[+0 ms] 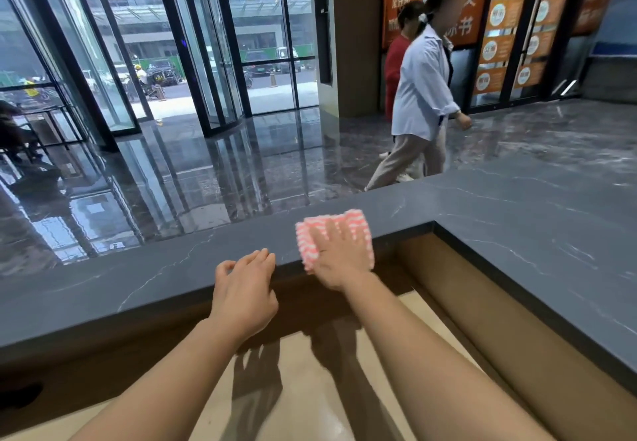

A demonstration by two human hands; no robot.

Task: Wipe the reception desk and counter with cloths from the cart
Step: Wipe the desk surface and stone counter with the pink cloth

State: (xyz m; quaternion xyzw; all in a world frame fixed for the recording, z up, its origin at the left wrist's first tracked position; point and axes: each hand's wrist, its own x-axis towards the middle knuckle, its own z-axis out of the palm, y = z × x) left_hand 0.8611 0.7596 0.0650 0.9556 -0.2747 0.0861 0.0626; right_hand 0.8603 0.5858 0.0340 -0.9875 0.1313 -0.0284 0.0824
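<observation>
Pressing down flat with right grip (339,254), fingers straight and spread. Holding left grip (243,289) alongside, palm down, fingers loosely curled, empty.

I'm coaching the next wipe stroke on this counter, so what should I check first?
1. Cloth flat under right hand, pressed on the counter: ok.
2. Cloth wholly on the top: not ok, its near part laps over the inner edge.
3. Left hand free, holding nothing, at the counter's edge: ok.
4. Two passers-by beyond the counter, apart from it: ok.
5. Cloth damp and clean enough: cannot tell.
</observation>
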